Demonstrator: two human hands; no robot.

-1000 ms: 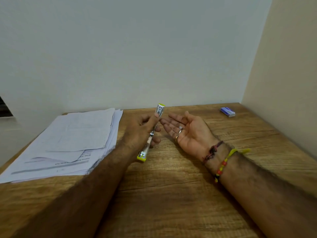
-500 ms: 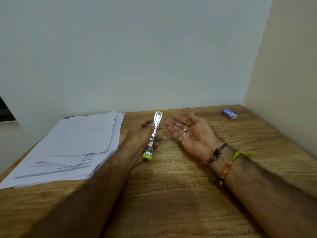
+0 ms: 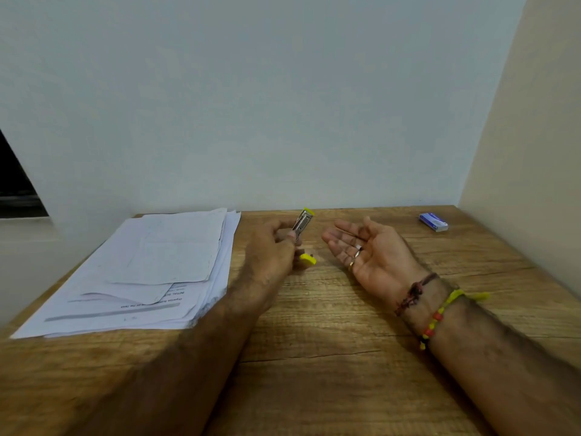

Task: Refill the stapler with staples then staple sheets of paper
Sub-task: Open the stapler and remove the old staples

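Note:
My left hand (image 3: 275, 250) grips a small metal stapler (image 3: 302, 222) with yellow ends, tilted so one end points up and away from me above the wooden table. My right hand (image 3: 371, 250) lies palm up just to the right of it, fingers spread, with a thin strip that looks like staples (image 3: 349, 231) lying across the fingers and rings on two of them. A loose stack of printed paper sheets (image 3: 151, 265) lies to the left. A small blue staple box (image 3: 433, 221) sits at the far right, near the wall corner.
The wooden table (image 3: 330, 357) meets a pale wall at its back edge and a beige wall on the right. Thread bracelets circle my right wrist (image 3: 430, 306). A dark window opening (image 3: 15, 180) shows at the far left.
My left hand has turned the stapler, so its lower yellow end now points right. My right hand has drawn slightly away from it and stays palm up.

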